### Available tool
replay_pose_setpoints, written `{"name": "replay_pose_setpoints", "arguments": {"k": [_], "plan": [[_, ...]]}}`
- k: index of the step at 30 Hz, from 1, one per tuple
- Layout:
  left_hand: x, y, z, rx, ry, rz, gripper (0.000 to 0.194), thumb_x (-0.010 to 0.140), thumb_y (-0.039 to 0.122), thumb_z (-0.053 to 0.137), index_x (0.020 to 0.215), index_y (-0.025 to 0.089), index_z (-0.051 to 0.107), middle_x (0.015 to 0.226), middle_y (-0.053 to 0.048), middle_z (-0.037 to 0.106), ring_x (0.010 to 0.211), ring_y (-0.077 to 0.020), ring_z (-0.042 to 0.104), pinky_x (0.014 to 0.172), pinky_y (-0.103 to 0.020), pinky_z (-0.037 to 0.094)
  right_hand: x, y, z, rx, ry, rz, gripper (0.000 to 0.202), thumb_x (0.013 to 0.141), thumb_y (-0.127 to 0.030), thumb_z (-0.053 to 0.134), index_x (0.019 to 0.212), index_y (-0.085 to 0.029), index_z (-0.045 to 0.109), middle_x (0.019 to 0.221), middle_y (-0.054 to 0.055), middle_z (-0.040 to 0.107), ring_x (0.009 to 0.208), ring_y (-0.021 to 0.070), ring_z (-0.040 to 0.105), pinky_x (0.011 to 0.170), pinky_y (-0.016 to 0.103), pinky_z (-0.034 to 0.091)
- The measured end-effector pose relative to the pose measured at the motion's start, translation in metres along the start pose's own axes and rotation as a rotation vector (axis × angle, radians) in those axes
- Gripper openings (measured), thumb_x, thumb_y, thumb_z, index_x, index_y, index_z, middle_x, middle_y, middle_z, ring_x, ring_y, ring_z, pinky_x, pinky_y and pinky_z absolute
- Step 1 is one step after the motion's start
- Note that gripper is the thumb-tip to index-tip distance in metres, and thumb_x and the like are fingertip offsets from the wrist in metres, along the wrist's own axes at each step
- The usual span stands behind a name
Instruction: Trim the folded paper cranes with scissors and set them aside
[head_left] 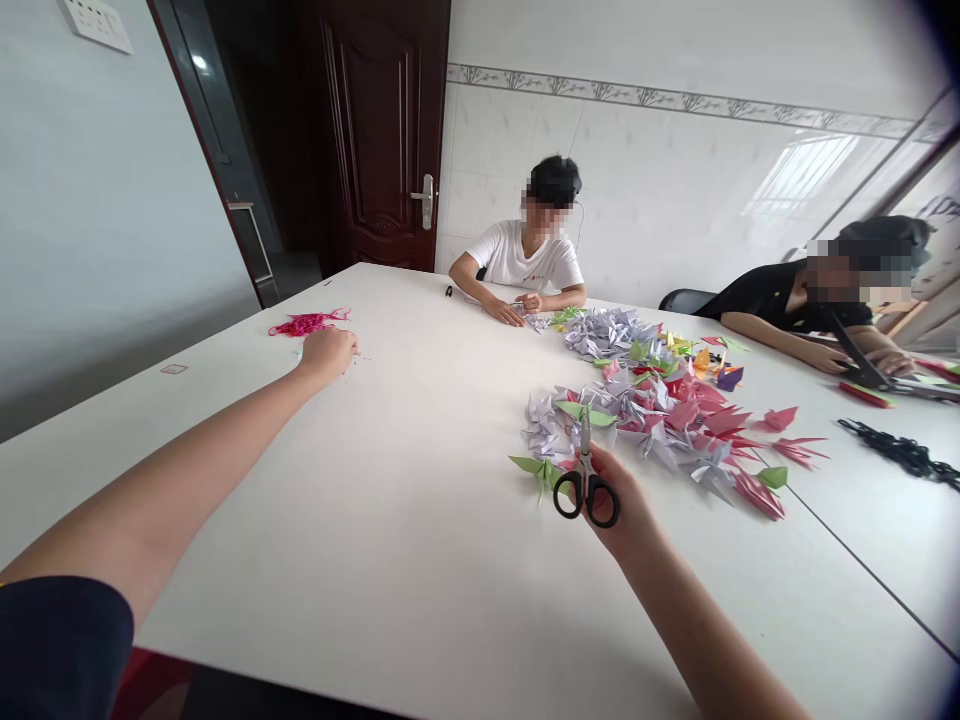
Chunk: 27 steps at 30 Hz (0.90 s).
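Note:
Scissors with black handles (585, 490) point away from me, their blades together. My right hand (619, 500) is closed on them beside a large pile of folded paper cranes (667, 410) in white, pink, red and green. Stretched out to the far left, my left hand (328, 357) is closed near the tabletop; what it holds, if anything, is too small to name. Tiny bits lie on the table beside it. Just behind that hand is a tangle of pink string (304, 323).
Across the white table (420, 480) a person in a white shirt (525, 260) handles small paper pieces. Another person in black (780, 300) leans over the right side. A black cord bundle (900, 450) lies at right, a small label (174, 369) at left.

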<state>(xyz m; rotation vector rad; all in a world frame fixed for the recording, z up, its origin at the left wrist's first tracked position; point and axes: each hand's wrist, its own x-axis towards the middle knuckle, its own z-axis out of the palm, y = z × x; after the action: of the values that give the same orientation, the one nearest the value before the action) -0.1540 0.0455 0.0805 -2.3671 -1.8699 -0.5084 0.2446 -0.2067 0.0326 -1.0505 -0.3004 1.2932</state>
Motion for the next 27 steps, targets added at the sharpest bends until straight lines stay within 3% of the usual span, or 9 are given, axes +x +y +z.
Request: {"name": "replay_pose_setpoints", "arguments": {"k": [3,5,9,12,16,23,27], "plan": [[-0.004,0.036,0.01,0.047,0.006,0.035,0.045,0.096,0.046,0.042,0.089,0.013,0.072,0.088,-0.014,0.071,0.088,-0.0282,0.062,0.083,-0.038,0.044,-0.001,0.003,0.001,0.013,-0.001,0.025,0.018,0.074,-0.03,0.078,0.078,-0.018,0.066,0.065,-0.002,0.067,0.051,0.0111,0.06,0.042,0.021,0.049],[-0.012,0.067,0.017,0.019,-0.011,0.154,0.054,0.099,0.051,0.033,0.088,0.016,0.073,0.091,-0.014,0.073,0.087,-0.0269,0.064,0.08,-0.035,0.043,-0.001,0.005,0.001,0.006,0.017,0.034,0.019,0.074,-0.031,0.079,0.08,-0.019,0.066,0.067,-0.001,0.068,0.052,0.0118,0.061,0.041,0.021,0.048],[-0.042,0.124,0.032,-0.198,-0.113,0.468,0.04,0.099,0.044,0.04,0.1,0.021,0.072,0.104,-0.006,0.074,0.095,-0.0226,0.066,0.088,-0.034,0.043,0.0,0.01,0.001,-0.009,0.017,0.0,0.024,0.074,-0.037,0.08,0.082,-0.02,0.065,0.071,0.001,0.07,0.058,0.0148,0.065,0.044,0.023,0.051],[-0.066,0.152,0.042,-0.251,-0.175,0.649,0.035,0.098,0.041,0.047,0.117,0.021,0.067,0.12,-0.007,0.07,0.111,-0.0247,0.062,0.097,-0.038,0.042,-0.001,0.011,0.003,-0.009,0.043,-0.027,0.025,0.075,-0.039,0.08,0.081,-0.02,0.064,0.072,0.003,0.071,0.061,0.0167,0.066,0.047,0.024,0.053],[-0.088,0.168,0.057,-0.38,-0.213,0.729,0.046,0.098,0.046,0.049,0.135,0.02,0.055,0.139,-0.012,0.057,0.126,-0.0267,0.054,0.107,-0.043,0.041,-0.004,0.011,0.009,-0.038,0.032,-0.021,0.027,0.076,-0.041,0.079,0.077,-0.02,0.064,0.071,0.003,0.07,0.052,0.0142,0.06,0.041,0.024,0.049],[-0.106,0.169,0.073,-0.582,-0.363,0.671,0.064,0.097,0.055,0.045,0.151,0.021,0.037,0.16,-0.013,0.032,0.15,-0.026,0.027,0.122,-0.043,0.03,-0.004,0.014,0.01,-0.136,-0.04,-0.024,0.038,0.071,-0.053,0.082,0.077,-0.02,0.064,0.068,0.003,0.066,0.051,0.0122,0.053,0.043,0.023,0.046],[-0.107,0.168,0.074,-0.663,-0.383,0.612,0.062,0.098,0.053,0.045,0.151,0.022,0.037,0.161,-0.012,0.03,0.15,-0.0252,0.028,0.123,-0.044,0.029,-0.006,0.016,0.008,-0.193,-0.066,-0.077,0.043,0.07,-0.057,0.082,0.076,-0.019,0.064,0.059,0.001,0.059,0.051,0.0116,0.049,0.041,0.021,0.042]]}}
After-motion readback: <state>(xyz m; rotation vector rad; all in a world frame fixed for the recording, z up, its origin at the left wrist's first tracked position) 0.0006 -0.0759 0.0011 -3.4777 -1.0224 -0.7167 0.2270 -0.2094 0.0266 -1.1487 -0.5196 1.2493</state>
